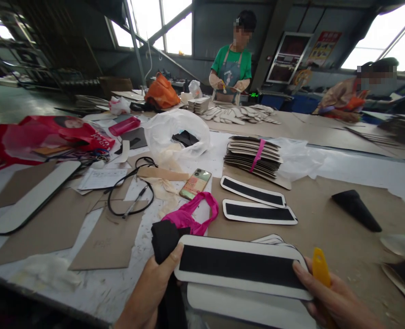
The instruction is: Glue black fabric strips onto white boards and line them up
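Between my two hands is a long white panel with rounded corners and a black strip (239, 266) along its middle. My left hand (154, 281) is closed on its left end, thumb on top. At the right end, my right hand (335, 292) grips it with the thumb on the face. A yellow handle (321, 267) sticks up from my right hand; its working end is hidden. Under the held panel lies another white panel (246, 304). Black folded fabric (166, 240) sits beside my left hand. Two similar black-striped panels (253, 192) (260, 212) lie beyond.
A banded stack of grey pieces (252, 157), a phone (195, 183), pink fabric (207, 205), a black cable (109, 201) and a clear plastic bag (154, 135) lie on the table. A black cone-shaped piece (356, 210) lies right. Two people (231, 64) (342, 98) work across the table.
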The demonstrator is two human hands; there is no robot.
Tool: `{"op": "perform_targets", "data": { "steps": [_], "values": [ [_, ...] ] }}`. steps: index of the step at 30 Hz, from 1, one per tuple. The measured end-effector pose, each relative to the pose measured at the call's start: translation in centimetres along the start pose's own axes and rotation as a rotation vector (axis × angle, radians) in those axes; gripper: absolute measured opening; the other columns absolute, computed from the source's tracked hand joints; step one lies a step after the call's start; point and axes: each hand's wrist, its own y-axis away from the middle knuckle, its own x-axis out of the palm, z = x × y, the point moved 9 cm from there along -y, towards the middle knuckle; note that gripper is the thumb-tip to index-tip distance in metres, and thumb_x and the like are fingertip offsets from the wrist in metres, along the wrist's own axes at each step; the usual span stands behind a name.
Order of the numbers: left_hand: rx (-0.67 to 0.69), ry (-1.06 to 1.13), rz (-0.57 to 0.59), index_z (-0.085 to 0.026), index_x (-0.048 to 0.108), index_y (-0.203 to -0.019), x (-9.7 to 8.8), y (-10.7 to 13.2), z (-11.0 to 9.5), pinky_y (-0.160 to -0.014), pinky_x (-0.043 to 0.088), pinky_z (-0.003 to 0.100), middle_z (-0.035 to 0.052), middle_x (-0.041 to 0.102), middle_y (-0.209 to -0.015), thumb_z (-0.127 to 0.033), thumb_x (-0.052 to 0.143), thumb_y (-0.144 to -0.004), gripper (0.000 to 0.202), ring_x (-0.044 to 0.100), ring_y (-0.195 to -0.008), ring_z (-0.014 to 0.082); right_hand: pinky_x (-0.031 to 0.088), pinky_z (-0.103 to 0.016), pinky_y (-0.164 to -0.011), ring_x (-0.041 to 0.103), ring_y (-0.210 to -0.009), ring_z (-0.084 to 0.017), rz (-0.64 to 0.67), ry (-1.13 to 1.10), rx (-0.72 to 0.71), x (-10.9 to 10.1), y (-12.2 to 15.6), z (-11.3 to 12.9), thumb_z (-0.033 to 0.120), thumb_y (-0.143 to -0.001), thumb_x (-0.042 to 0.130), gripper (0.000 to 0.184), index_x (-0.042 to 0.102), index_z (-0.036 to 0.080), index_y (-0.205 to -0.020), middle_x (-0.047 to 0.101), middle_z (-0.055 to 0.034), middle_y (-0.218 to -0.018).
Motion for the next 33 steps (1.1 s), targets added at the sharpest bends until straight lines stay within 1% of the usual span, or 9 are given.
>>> {"op": "perform_targets", "data": {
  "steps": [3, 6, 10, 16, 19, 21, 24, 26, 33],
  "values": [
    [-0.011, 0.046, 0.054, -0.013, 0.06, -0.108, 0.5, 0.2, 0.0, -0.061, 0.051, 0.028, 0.006, 0.07, -0.076, -0.043, 0.068, -0.069, 0.05, 0.064, -0.069, 0.0225, 0.026, -0.012, -0.039, 0.031, -0.04, -0.003, 0.031, -0.001, 0.045, -0.2, -0.5, -0.4, 0.065, -0.058, 0.066, 0.053, 0.046, 0.017, -0.067, 0.035, 0.0086, -0.046],
    [0.008, 0.089, 0.081, -0.014, 0.054, -0.117, 0.8, 0.1, 0.0, -0.072, 0.052, 0.03, 0.0072, 0.07, -0.092, -0.036, 0.068, -0.072, 0.052, 0.064, -0.085, 0.0237, 0.028, -0.013, -0.04, 0.033, -0.041, -0.004, 0.021, 0.035, 0.067, -0.2, -0.6, -0.5, 0.067, -0.058, 0.064, 0.054, 0.047, 0.017, -0.067, 0.036, 0.0083, -0.047],
    [0.008, 0.117, -0.019, -0.014, 0.054, -0.118, -0.2, -0.2, 0.2, -0.083, 0.05, 0.031, 0.0071, 0.069, -0.096, -0.031, 0.07, -0.07, 0.053, 0.063, -0.093, 0.0234, 0.028, -0.016, -0.039, 0.037, -0.041, -0.006, -0.099, 0.191, -0.054, 0.0, 0.4, 0.6, 0.062, -0.066, 0.057, 0.045, 0.047, 0.018, -0.065, 0.039, 0.0067, -0.047],
    [0.015, 0.125, -0.123, -0.017, 0.06, -0.111, -1.4, -0.2, 0.5, -0.085, 0.05, 0.031, 0.0057, 0.07, -0.096, -0.028, 0.071, -0.068, 0.047, 0.063, -0.095, 0.0234, 0.035, -0.02, -0.039, 0.042, -0.038, -0.011, -0.245, 0.396, -0.173, 0.6, 2.7, 2.3, 0.058, -0.07, 0.047, 0.037, 0.044, 0.022, -0.06, 0.04, 0.0055, -0.042],
    [0.056, 0.122, -0.156, -0.019, 0.058, -0.115, -1.7, 0.0, 0.2, -0.089, 0.049, 0.032, 0.0044, 0.069, -0.1, -0.029, 0.071, -0.068, 0.049, 0.062, -0.097, 0.0229, 0.039, -0.022, -0.042, 0.046, -0.04, -0.013, -0.248, 0.439, -0.23, 0.7, 3.1, 3.0, 0.059, -0.07, 0.044, 0.037, 0.044, 0.023, -0.06, 0.042, 0.0048, -0.042],
    [0.067, 0.119, -0.18, -0.021, 0.056, -0.116, -1.8, 0.1, 0.1, -0.091, 0.047, 0.033, 0.0034, 0.068, -0.103, -0.029, 0.069, -0.07, 0.049, 0.061, -0.099, 0.0222, 0.039, -0.022, -0.043, 0.047, -0.041, -0.013, -0.194, 0.448, -0.242, 0.9, 2.9, 2.9, 0.061, -0.069, 0.044, 0.039, 0.044, 0.022, -0.059, 0.042, 0.0048, -0.042],
    [0.039, 0.132, -0.224, -0.021, 0.058, -0.114, -2.1, 0.2, 0.3, -0.09, 0.048, 0.034, 0.0032, 0.069, -0.1, -0.023, 0.068, -0.07, 0.044, 0.062, -0.096, 0.0219, 0.035, -0.021, -0.04, 0.044, -0.04, -0.012, -0.12, 0.42, -0.238, 1.2, 2.7, 2.5, 0.063, -0.068, 0.045, 0.042, 0.044, 0.022, -0.059, 0.039, 0.0058, -0.043],
    [0.006, 0.158, -0.215, -0.02, 0.059, -0.112, -2.0, 0.3, 0.6, -0.087, 0.049, 0.033, 0.0037, 0.07, -0.097, -0.021, 0.068, -0.07, 0.043, 0.064, -0.093, 0.0218, 0.033, -0.02, -0.039, 0.042, -0.04, -0.011, -0.133, 0.365, -0.229, 1.0, 2.7, 2.2, 0.062, -0.069, 0.046, 0.042, 0.044, 0.021, -0.061, 0.038, 0.0066, -0.044],
    [-0.074, 0.229, -0.016, -0.014, 0.058, -0.111, -0.1, 0.8, 1.1, -0.078, 0.054, 0.032, 0.0078, 0.07, -0.094, -0.027, 0.067, -0.074, 0.041, 0.064, -0.092, 0.0241, 0.026, -0.015, -0.039, 0.032, -0.039, -0.005, -0.055, 0.041, -0.077, 0.9, 2.5, 0.0, 0.062, -0.066, 0.06, 0.046, 0.045, 0.019, -0.069, 0.035, 0.0081, -0.047]
  ]
}}
